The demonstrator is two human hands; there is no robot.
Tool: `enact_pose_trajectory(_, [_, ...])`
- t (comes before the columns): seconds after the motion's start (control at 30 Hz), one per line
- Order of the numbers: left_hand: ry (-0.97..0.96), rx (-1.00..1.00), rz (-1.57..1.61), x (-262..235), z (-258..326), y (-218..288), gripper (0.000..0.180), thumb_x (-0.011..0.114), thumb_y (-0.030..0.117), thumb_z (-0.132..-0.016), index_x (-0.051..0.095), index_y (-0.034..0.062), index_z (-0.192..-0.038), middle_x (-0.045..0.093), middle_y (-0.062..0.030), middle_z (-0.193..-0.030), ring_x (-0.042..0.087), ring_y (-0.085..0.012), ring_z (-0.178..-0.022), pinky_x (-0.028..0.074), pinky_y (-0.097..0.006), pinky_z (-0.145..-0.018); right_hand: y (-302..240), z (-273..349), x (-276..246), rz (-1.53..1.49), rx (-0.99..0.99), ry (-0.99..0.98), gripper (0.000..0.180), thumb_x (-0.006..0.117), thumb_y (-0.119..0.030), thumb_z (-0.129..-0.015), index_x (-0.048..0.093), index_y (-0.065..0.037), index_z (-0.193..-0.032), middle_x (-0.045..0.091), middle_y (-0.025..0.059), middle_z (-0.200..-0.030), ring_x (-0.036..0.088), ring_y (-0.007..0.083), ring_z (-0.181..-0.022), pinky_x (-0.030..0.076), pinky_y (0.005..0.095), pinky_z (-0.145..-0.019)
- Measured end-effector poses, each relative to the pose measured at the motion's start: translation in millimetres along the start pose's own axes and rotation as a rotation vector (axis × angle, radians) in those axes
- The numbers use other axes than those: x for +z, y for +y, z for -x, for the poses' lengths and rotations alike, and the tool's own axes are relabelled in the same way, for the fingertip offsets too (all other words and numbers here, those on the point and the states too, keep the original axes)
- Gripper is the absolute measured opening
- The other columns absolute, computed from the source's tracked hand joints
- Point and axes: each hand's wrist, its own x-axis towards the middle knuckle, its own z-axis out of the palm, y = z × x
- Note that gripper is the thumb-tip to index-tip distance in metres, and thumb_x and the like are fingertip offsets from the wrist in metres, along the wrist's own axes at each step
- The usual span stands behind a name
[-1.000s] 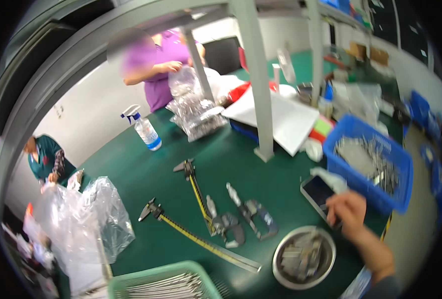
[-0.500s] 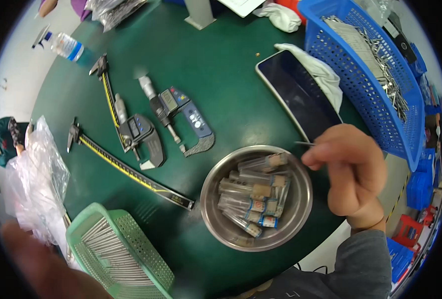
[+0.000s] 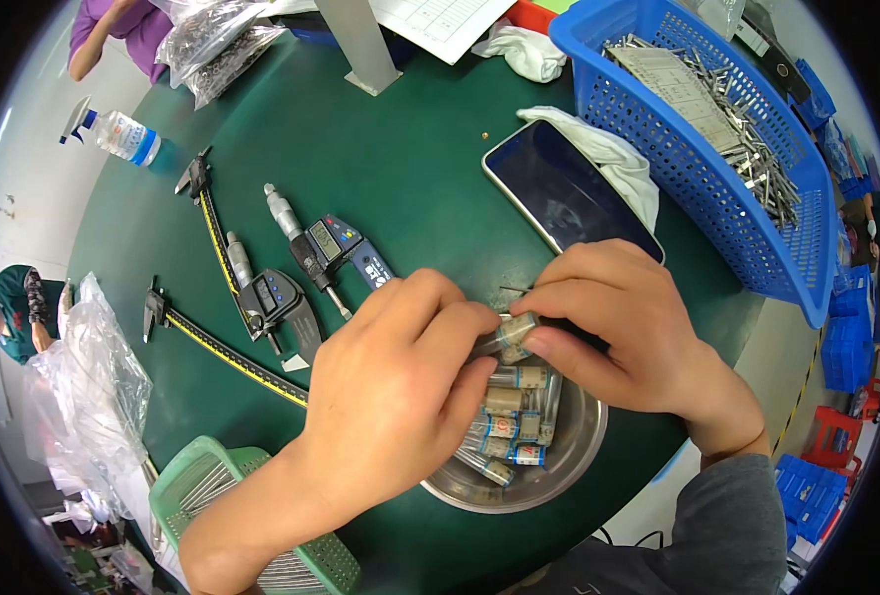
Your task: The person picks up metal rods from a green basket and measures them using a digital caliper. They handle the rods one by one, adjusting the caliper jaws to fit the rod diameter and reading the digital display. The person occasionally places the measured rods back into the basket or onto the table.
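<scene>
Both hands met over the steel bowl (image 3: 569,461). Left hand (image 3: 400,387) curled closed, its fingertips pinching one end of a small clear vial (image 3: 512,332); right hand (image 3: 623,332) closed on the other end between thumb and forefinger. The vial was held just above the bowl, roughly level, with a thin metal pin (image 3: 512,290) showing beside the right fingertips; whether that pin was gripped or only touched I could not tell.

Below, the bowl held a heap of like vials (image 3: 514,416) with coloured bands, lying across each other. Such a vial looked light, stiff and smooth, likely slippery plastic, and easy to crush or drop if squeezed at the middle; a pinch at both ends suited it best.

Left of the bowl on the green desk (image 3: 410,129) lay two digital micrometers (image 3: 321,248) and two long calipers (image 3: 224,342), a green basket (image 3: 207,476) of thin rods near the left forearm. Behind the right hand lay a dark phone (image 3: 564,188) on a white cloth (image 3: 618,164), then a blue basket (image 3: 698,149) of metal pins. Farther off stood a spray bottle (image 3: 117,134).
</scene>
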Motion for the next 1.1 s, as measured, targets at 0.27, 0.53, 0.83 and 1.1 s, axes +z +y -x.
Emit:
enact_pose_trajectory(0.27, [-0.007,-0.138,0.24,0,3,-6,0.015,0.057,0.0,-0.071,0.054,-0.003,-0.085,0.05,-0.0092,-0.077,0.05,-0.0177,-0.069,0.043,-0.027,-0.062,0,-2,1,-0.084,0.023,0.063,0.015,0.056,-0.005,-0.07,0.056,-0.003,-0.084,0.052,0.0059,-0.071,0.051,0.0219,-0.059,0.037,0.0307,-0.05])
enact_pose_trajectory(0.53, [-0.04,-0.126,0.323,2,1,-9,0.013,0.054,0.002,-0.074,0.054,-0.0032,-0.085,0.05,-0.0089,-0.077,0.049,-0.0179,-0.069,0.041,-0.027,-0.064,3,0,2,-0.062,-0.017,0.089,0.015,0.055,-0.004,-0.069,0.056,-0.003,-0.084,0.052,0.0064,-0.071,0.051,0.0219,-0.058,0.037,0.031,-0.049])
enact_pose_trajectory(0.83, [0.028,-0.02,0.143,3,9,-3,0.016,0.06,0.002,-0.065,0.053,0.0008,-0.08,0.05,-0.0102,-0.076,0.05,-0.0225,-0.068,0.041,-0.029,-0.058,-9,-1,-1,-0.088,-0.038,0.055,0.023,0.065,-0.014,-0.065,0.057,-0.004,-0.084,0.053,0.0064,-0.071,0.052,0.021,-0.059,0.038,0.0298,-0.051])
enact_pose_trajectory(1.1, [0.57,0.197,-0.004,33,34,39,0.016,0.05,0.014,-0.063,0.05,0.0007,-0.072,0.046,-0.0119,-0.071,0.048,-0.0247,-0.067,0.039,-0.033,-0.056,-29,27,2,0.04,-0.188,0.393,0.028,0.059,-0.026,-0.073,0.056,0.002,-0.074,0.053,0.0136,-0.071,0.05,0.0254,-0.067,0.04,0.0331,-0.062])
